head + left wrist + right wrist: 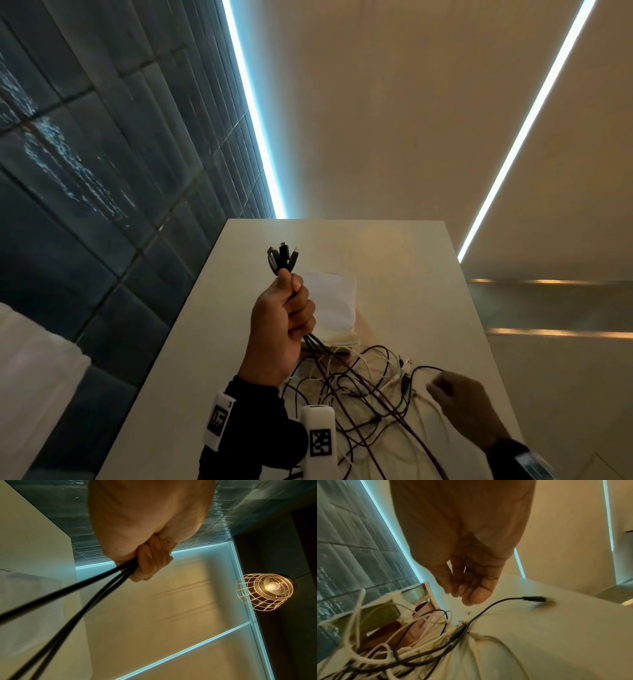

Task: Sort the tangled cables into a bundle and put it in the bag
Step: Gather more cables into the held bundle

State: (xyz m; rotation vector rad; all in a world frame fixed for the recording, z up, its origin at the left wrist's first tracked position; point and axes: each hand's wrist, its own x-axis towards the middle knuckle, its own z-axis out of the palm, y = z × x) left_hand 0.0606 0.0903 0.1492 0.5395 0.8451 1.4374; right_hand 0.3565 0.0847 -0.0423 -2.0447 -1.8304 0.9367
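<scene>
My left hand (291, 291) is raised above the white table (411, 260) and grips several black cables, their plugs (282, 257) sticking up out of the fist. In the left wrist view the same hand (150, 563) clasps three black cables (82, 601) that run down and away. A tangle of black and white cables (359, 387) lies on the table below. Behind the left hand a white bag (330, 298) lies flat. My right hand (442, 387) hovers low at the tangle's right edge with its fingers (476, 596) loosely curled and holding nothing, near a black cable end (534, 599).
A dark tiled wall (85, 171) runs along the table's left side. A white frame-like box (412, 601) with pinkish parts sits behind the tangle. A wire-cage lamp (264, 592) hangs overhead. Bare tabletop (556, 635) lies to the right of the cables.
</scene>
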